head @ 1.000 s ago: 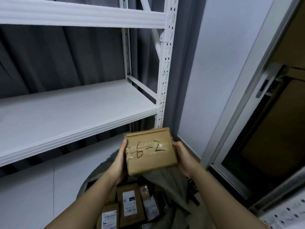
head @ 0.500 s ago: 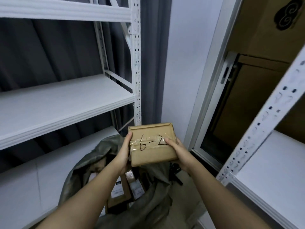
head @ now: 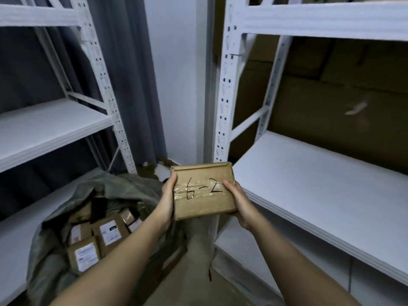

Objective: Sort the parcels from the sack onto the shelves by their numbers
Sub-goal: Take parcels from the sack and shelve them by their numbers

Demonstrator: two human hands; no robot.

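Observation:
A brown cardboard parcel [head: 203, 191] with "6-2" written on its taped top is held level in front of me. My left hand [head: 166, 202] grips its left edge and my right hand [head: 239, 204] grips its right edge. Below to the left lies the open grey-green sack [head: 55, 257], with several more brown labelled parcels [head: 92, 241] inside. The parcel hovers just left of the middle board of the right-hand white shelf [head: 326, 195], close to that shelf's front upright.
A second white shelf unit [head: 44, 129] stands at the left in front of a dark curtain. The right shelf's perforated upright [head: 225, 89] rises right behind the parcel. Large brown cartons [head: 342, 89] fill the space behind the right shelf. White wall in the corner.
My view has swung to the right, so the right-hand shelf now fills that side. Both hands still hold the parcel, which has come close to the right shelf's middle board.

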